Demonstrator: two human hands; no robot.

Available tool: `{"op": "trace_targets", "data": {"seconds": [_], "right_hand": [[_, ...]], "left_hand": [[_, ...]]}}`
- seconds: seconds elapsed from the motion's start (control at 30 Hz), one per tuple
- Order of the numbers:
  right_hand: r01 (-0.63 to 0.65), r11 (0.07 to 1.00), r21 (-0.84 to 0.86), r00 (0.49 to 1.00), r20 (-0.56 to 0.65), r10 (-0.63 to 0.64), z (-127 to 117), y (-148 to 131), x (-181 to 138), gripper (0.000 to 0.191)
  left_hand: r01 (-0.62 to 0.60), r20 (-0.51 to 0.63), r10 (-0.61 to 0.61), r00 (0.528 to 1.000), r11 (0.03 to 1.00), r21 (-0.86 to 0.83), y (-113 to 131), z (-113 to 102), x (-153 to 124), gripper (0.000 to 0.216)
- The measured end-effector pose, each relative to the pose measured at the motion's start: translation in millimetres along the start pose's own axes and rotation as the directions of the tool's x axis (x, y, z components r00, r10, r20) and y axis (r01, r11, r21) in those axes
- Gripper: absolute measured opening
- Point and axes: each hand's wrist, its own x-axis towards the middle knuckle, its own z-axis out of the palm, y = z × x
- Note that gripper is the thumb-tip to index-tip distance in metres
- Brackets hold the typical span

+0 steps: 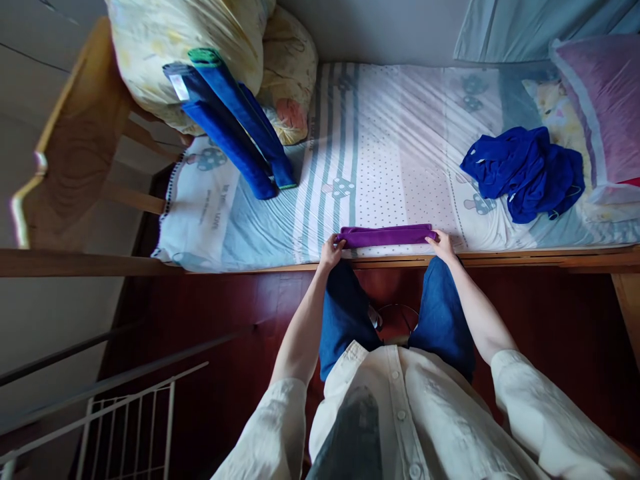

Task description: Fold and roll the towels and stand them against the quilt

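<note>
Fingers point(342, 243) pinch purple cloth point(385, 237) at both ends; it seems folded.

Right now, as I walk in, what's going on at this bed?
The person's left hand and right hand hold opposite ends of a folded purple cloth at the near edge of the bed. Folded blue cloths are off to the left, by bulky yellow bedding; a crumpled blue heap lies to the right.
</note>
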Motion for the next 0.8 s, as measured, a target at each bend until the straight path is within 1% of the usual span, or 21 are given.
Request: {"op": "trace_targets", "data": {"seconds": [0.13,0.23,0.33,0.43,0.53,0.6,0.73,0.8], "right_hand": [[-0.005,1.0,0.001,1.0,-0.021,0.006,2.3,3.6,-0.7,0.029],[0.005,1.0,-0.016,0.999,-0.036,-0.006,1.6,5.0,-0.1,0.029],[-0.035,0.998,-0.046,0.999,-0.035,0.034,1.7,6.5,2.7,0.026],[-0.069,0.996,-0.058,0.997,-0.034,0.068,3.9,9.6,4.0,0.029],[-0.069,0.996,-0.056,0.996,-0.064,0.066,7.1,12.8,3.1,0.031],[-0.089,0.993,-0.073,0.993,-0.083,0.083,8.8,14.1,2.9,0.029],[-0.134,0.984,-0.12,0.99,-0.065,0.127,9.5,16.1,6.5,0.025],[-0.086,0.988,-0.128,0.995,-0.068,0.077,9.0,17.9,8.3,0.029]], "left_hand": [[0.069,-0.019,-0.068,0.997,0.996,0.06,-2.6,2.4,3.5,0.029],[0.101,-0.039,-0.097,0.994,0.99,0.095,-4.1,3.5,5.3,0.031],[0.119,-0.039,-0.115,0.993,0.985,0.124,-4.0,3.8,5.0,0.034],[0.124,-0.035,-0.12,0.992,0.981,0.15,-3.2,4.2,4.1,0.035],[0.126,-0.05,-0.12,0.991,0.981,0.15,-3.2,5.4,4.1,0.033],[0.134,-0.061,-0.126,0.99,0.981,0.138,-3.4,6.3,4.6,0.032],[0.171,-0.066,-0.164,0.984,0.979,0.114,-3.2,6.8,5.2,0.03],[0.181,-0.066,-0.175,0.982,0.978,0.107,-2.8,6.6,5.0,0.029]]}}
